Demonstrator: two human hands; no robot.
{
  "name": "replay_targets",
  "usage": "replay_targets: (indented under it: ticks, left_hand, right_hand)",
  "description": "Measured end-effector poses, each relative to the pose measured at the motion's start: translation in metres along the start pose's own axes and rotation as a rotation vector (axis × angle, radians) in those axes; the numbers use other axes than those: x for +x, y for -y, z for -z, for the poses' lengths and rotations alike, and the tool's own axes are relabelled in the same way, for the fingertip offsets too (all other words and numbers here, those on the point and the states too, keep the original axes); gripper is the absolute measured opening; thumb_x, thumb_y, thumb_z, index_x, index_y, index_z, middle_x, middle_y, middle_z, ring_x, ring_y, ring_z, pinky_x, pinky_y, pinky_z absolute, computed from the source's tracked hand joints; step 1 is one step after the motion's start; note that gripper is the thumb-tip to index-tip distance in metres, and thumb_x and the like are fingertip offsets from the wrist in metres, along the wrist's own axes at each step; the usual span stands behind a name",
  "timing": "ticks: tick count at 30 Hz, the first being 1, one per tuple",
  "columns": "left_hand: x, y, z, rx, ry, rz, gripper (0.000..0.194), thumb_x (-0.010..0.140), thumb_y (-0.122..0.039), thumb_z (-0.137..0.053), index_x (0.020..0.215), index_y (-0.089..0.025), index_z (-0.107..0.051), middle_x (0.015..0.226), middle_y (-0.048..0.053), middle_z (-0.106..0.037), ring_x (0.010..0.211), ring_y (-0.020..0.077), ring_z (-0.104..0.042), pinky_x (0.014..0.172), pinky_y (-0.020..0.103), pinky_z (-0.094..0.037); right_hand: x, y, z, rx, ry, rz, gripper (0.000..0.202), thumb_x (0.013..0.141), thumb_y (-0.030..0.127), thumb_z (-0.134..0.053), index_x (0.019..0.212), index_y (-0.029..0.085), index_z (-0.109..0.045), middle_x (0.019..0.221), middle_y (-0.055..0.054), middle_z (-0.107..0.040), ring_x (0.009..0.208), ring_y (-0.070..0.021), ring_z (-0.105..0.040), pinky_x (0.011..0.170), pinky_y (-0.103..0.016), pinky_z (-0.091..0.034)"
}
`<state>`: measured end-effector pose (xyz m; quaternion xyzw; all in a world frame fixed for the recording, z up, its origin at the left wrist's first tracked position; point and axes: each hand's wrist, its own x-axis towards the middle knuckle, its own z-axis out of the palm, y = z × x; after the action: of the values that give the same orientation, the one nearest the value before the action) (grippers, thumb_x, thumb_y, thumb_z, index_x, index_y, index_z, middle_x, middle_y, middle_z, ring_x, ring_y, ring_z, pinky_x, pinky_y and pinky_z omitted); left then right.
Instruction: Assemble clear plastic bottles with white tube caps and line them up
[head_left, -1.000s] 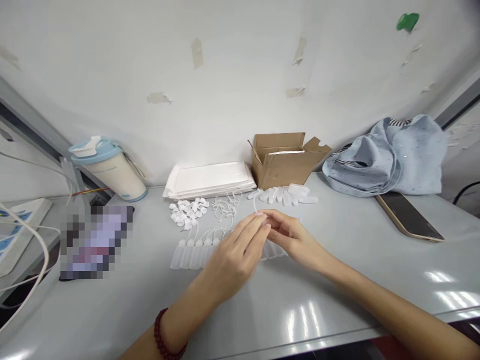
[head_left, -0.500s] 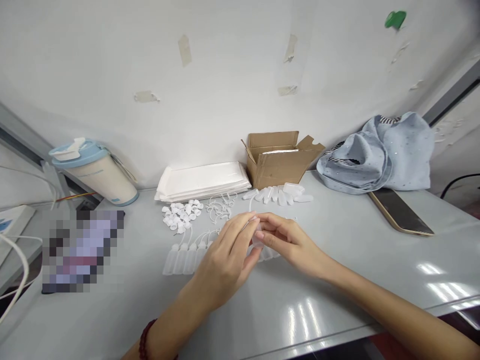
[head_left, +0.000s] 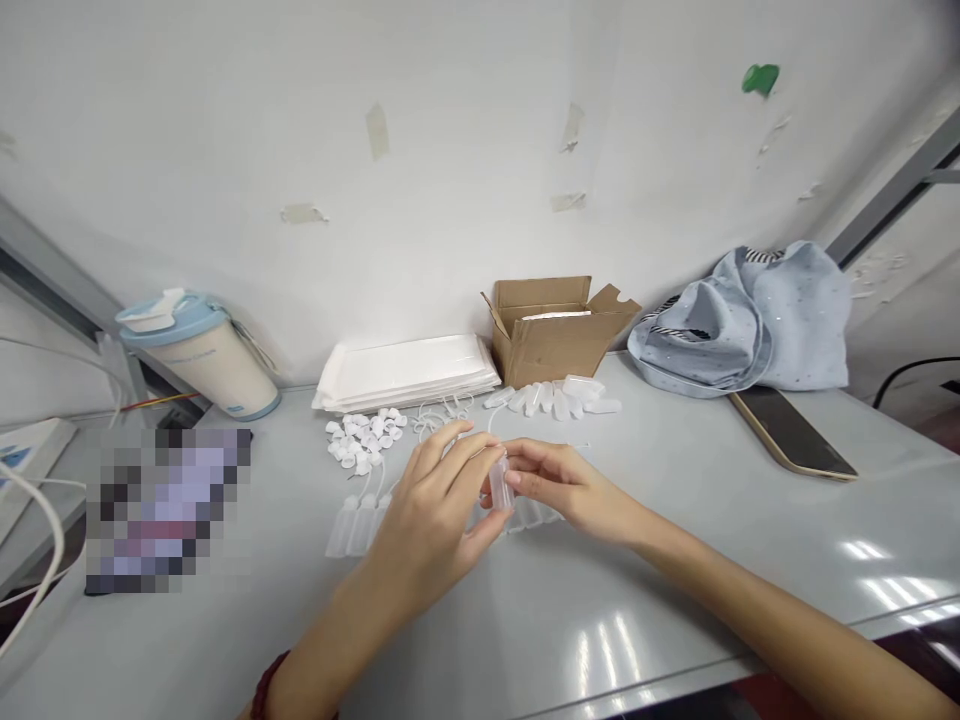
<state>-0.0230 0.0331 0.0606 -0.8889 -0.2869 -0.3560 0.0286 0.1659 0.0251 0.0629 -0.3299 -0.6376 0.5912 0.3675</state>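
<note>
Between my two hands stands a small translucent plastic tube (head_left: 501, 484), roughly upright, with a thin white cord (head_left: 493, 414) rising from its top. My left hand (head_left: 439, 505) closes on it from the left, fingertips near the top and thumb at the bottom. From the right, my right hand (head_left: 574, 488) pinches the same tube between thumb and fingers. Partly hidden behind my hands is a row of similar tubes with corded caps (head_left: 351, 528) lying on the table. White caps (head_left: 364, 437) are heaped beyond my left hand, beside loose white cords (head_left: 433, 413).
Loose tubes (head_left: 559, 398) lie before an open cardboard box (head_left: 551, 350). White flat packets (head_left: 405, 370) are stacked at the wall. A tumbler (head_left: 214, 365) and a pixelated item (head_left: 169, 510) are left; a blue cloth bag (head_left: 799, 320) and phone (head_left: 795, 435) sit right.
My hands have shifted slightly left and down with the tube, and more of the tube now shows between the fingers. The whole view has tilted a little upward.
</note>
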Motion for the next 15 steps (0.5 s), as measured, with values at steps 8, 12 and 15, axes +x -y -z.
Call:
replay_targets:
  ticks: [8,12,15]
  left_hand:
    - [-0.035,0.000,0.029,0.004,0.220,0.099,0.041,0.079,-0.018,-0.066,0.117,-0.019,-0.052,0.117,0.006,-0.064,0.118,0.0277,-0.050,0.096,0.044,-0.044]
    - [-0.074,0.005,0.050,0.097,0.280,0.128,0.040,0.079,-0.021,-0.065,0.116,-0.021,-0.053,0.116,0.005,-0.065,0.116,0.0264,-0.053,0.095,0.040,-0.045]
    - [-0.094,0.008,0.067,0.148,0.299,0.108,0.043,0.077,-0.027,-0.067,0.118,-0.021,-0.055,0.115,0.004,-0.066,0.115,0.0247,-0.055,0.093,0.034,-0.048]
  right_hand:
    - [-0.005,-0.004,-0.001,-0.059,-0.062,-0.106,0.034,0.089,0.034,-0.057,0.119,0.019,-0.053,0.098,-0.008,-0.068,0.087,-0.0199,-0.065,0.077,-0.036,-0.049]
    - [-0.005,-0.007,0.002,-0.092,-0.110,-0.108,0.032,0.090,0.036,-0.055,0.117,0.019,-0.054,0.097,-0.009,-0.070,0.085,-0.0203,-0.066,0.076,-0.038,-0.050]
    - [-0.004,-0.007,0.004,-0.117,-0.141,-0.106,0.031,0.090,0.037,-0.055,0.115,0.020,-0.055,0.093,-0.008,-0.071,0.083,-0.0198,-0.066,0.075,-0.038,-0.051]
